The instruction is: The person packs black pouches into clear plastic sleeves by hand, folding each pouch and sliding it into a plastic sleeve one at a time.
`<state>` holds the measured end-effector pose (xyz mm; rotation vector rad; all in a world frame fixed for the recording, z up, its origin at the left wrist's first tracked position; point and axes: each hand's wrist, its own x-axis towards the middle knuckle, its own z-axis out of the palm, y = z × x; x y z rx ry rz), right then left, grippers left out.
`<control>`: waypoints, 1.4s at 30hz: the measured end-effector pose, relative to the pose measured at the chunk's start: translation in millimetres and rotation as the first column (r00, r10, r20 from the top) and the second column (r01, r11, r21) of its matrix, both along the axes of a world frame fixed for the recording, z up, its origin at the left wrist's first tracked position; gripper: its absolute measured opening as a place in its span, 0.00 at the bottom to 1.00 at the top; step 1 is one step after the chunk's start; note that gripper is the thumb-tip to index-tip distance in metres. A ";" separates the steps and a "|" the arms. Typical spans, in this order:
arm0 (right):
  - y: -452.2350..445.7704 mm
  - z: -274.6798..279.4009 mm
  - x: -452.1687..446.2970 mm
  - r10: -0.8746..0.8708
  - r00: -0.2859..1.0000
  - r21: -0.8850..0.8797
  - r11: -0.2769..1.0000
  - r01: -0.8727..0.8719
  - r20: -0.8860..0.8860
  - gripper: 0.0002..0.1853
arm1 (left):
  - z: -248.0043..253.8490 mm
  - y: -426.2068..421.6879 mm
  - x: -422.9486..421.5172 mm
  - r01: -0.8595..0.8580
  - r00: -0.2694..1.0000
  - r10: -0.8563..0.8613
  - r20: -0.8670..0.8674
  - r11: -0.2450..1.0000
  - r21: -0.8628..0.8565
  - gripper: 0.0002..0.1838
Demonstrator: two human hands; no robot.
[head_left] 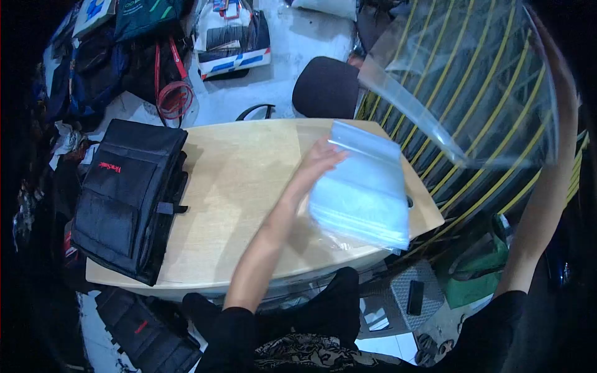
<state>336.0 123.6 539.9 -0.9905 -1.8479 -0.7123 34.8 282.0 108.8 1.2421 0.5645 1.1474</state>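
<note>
A stack of clear plastic bags point(367, 193) lies on the right part of the wooden table. My left hand point(320, 163) rests on the stack's left edge, fingers stretched out over the top bags. High at the upper right, my right hand point(546, 37) holds up one clear plastic bag point(418, 112) by its edge. That bag hangs spread out and see-through, apart from the stack. My right fingers are partly lost at the dark rim of the view. To the left on the table lies a black laptop bag point(127, 193) with red lettering, touched by neither hand.
The wooden table point(242, 205) has a curved front edge close to my body. Beyond its right side are black-and-yellow striped rolls point(491, 124). A dark chair back point(326, 86) stands behind it. Another black bag point(146, 329), a green bag point(476, 273) and a phone point(415, 298) on a stool sit lower.
</note>
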 end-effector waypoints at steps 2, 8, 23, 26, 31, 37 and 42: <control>-20.1 6.6 -24.1 0.008 0.987 0.013 1.000 -0.006 -0.160 0.18 | 0.9 -16.4 39.2 0.253 0.930 -0.241 0.278 0.968 -0.006 0.43; -21.9 -46.3 -6.8 -0.092 0.979 -0.125 0.990 0.069 -0.184 0.22 | -3.9 -68.6 51.3 0.432 0.717 -0.412 0.562 0.896 0.106 0.48; 210.8 -162.9 9.3 0.071 0.910 -0.537 0.788 -0.302 -0.408 0.14 | -60.9 -139.1 -110.2 -0.110 0.894 0.293 0.339 0.877 -0.467 0.18; 273.7 -210.8 -55.8 0.134 0.953 -0.724 0.623 -0.295 -0.273 0.12 | -70.1 -168.5 -141.3 -0.229 0.839 0.460 0.290 0.782 -0.579 0.18; 397.9 -303.7 -165.1 0.237 0.969 -0.667 0.733 -0.134 0.065 0.12 | -68.7 -183.3 -157.3 -0.235 0.750 0.581 0.316 0.681 -0.694 0.20; 380.4 -357.7 -328.2 0.008 0.960 -0.254 0.965 0.065 0.279 0.16 | -63.5 -185.0 -149.3 -0.233 0.741 0.589 0.323 0.677 -0.698 0.21; 311.7 -375.5 -471.5 0.493 0.866 -0.526 0.717 -0.458 -0.081 0.26 | -69.9 -187.4 -153.6 -0.156 0.722 0.593 0.355 0.640 -0.752 0.23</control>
